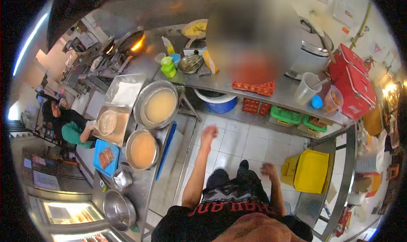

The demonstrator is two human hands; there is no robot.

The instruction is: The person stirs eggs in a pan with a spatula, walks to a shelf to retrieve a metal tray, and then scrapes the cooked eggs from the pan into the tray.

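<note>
My left hand (209, 134) hangs out over the white tiled floor, its fingers loosely bent and slightly apart, holding nothing. Lower and closer to my body, my right hand (269, 170) is also free of any object, with loose fingers apart. Left of my left hand, the steel counter carries a large bowl of pale liquid (160, 107) and a smaller bowl of orange liquid (143, 150). A yellow bin (311, 171) stands to the right of my right hand. Neither hand touches anything.
Across the front runs a steel table (284, 97) with red cooler boxes (352, 81) at its right end. Below it sits a blue tub (218, 104). Flames rise by a wok (130, 40) at the back left. A co-worker (63, 121) reaches over a tray (121, 125).
</note>
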